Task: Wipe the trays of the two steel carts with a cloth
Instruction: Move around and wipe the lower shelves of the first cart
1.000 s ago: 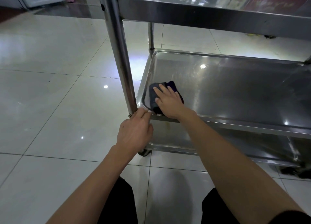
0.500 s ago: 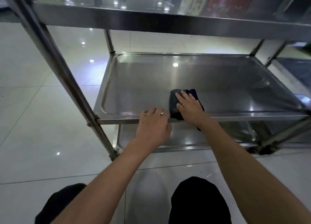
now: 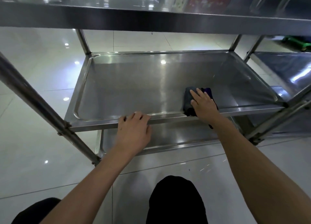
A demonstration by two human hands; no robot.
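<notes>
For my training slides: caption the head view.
Right hand presses a dark cloth on the cart's middle tray while the left hand grips its front rim.

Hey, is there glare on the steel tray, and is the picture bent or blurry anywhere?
Head view: ceiling lights glint on the middle tray and floor; the cart posts splay outward from wide-angle distortion; hands and cloth are reasonably sharp.

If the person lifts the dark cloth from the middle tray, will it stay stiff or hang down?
The cloth would probably hang limp: it lies folded and flattened under the right hand. It likely slides easily, since the tray looks smooth and shiny. It seems light, as flat fingers alone are on it.
</notes>
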